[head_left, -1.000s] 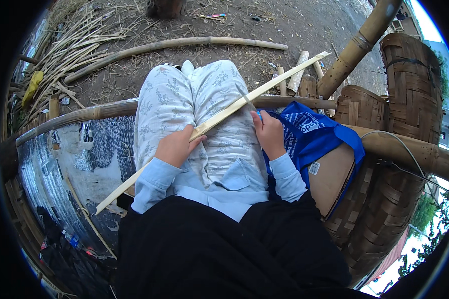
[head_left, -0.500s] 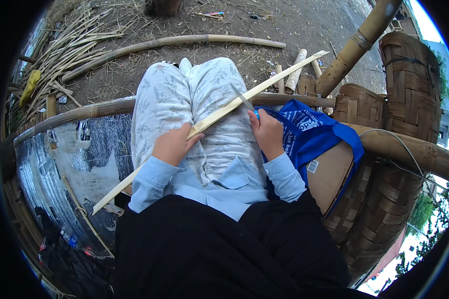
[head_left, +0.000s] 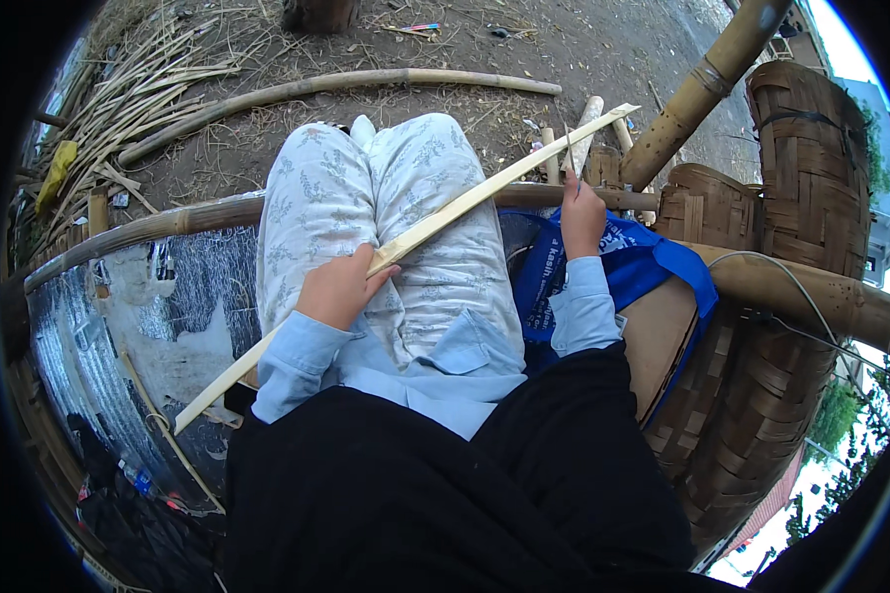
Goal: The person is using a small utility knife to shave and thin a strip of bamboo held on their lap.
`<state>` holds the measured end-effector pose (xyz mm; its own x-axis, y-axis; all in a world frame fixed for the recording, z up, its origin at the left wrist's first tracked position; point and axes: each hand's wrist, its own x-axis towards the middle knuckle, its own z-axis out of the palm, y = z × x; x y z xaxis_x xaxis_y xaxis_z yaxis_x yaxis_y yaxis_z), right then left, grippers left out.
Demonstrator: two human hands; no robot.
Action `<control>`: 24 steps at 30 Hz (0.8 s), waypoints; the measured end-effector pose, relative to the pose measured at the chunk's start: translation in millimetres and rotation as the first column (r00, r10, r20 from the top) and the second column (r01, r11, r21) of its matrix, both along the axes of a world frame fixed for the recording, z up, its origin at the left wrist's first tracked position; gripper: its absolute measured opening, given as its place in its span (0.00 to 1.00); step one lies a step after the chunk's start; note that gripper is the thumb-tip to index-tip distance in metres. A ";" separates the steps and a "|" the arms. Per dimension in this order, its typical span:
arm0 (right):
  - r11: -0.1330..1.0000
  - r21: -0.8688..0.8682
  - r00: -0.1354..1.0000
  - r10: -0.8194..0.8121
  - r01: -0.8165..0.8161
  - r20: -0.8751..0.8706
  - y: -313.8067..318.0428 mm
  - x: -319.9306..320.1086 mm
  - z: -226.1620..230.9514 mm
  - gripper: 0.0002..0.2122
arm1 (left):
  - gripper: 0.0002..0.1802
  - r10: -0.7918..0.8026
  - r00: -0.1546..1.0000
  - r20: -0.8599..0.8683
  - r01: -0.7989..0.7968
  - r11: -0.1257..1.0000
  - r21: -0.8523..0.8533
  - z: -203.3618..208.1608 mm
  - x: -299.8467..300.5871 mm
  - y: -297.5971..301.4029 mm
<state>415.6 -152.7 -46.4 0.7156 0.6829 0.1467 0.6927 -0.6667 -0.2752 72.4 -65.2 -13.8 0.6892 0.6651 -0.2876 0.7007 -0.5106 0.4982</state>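
Observation:
A long pale bamboo strip (head_left: 465,201) lies slantwise across my lap, its lower end past my left forearm and its pointed upper end out beyond my right knee. My left hand (head_left: 338,287) is closed round it near the middle, thumb on top. My right hand (head_left: 583,215) is closed on a knife (head_left: 570,148); the handle is mostly hidden in the fist. The thin blade points away from me and meets the strip near its far end.
A blue bag (head_left: 603,267) with a cardboard box (head_left: 658,336) sits at my right, beside woven bamboo baskets (head_left: 811,158) and a thick bamboo post (head_left: 707,89). Split strips (head_left: 158,79) are heaped far left. Silvery sheeting (head_left: 138,316) covers the seat to my left.
My right hand has moved away from me and to the right, carrying the knife along the strip toward its far end. My left hand keeps its hold with little movement.

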 end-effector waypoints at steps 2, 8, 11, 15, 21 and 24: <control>0.980 0.005 0.979 0.200 -0.200 -0.028 6.1 -29.5 5.9 0.22 | 0.24 0.014 1.000 0.006 -0.014 1.000 -0.024 -3.2 -3.8 3.1; 0.986 0.111 0.992 0.122 -0.121 -0.004 0.8 14.4 -1.9 0.20 | 0.23 0.002 0.999 0.047 0.000 1.000 -0.028 -3.2 0.8 1.9; 0.978 0.159 0.986 0.150 -0.136 -0.074 6.6 31.6 -7.1 0.20 | 0.23 0.009 0.999 0.033 -0.007 0.997 -0.073 -2.5 0.9 7.3; 0.904 -0.015 0.904 0.427 -0.427 -0.021 4.7 -11.2 -7.0 0.22 | 0.23 0.022 1.000 -0.001 -0.022 0.985 -0.174 -4.8 -3.8 10.8; 0.995 0.003 0.995 0.097 -0.097 0.006 12.1 55.2 -4.3 0.22 | 0.23 0.015 0.999 -0.036 -0.020 0.990 -0.141 -1.0 -0.5 6.0; 0.916 -0.020 0.917 0.400 -0.400 -0.007 13.9 36.2 0.4 0.22 | 0.23 0.020 1.000 0.007 -0.019 0.994 -0.111 -3.6 -0.1 5.7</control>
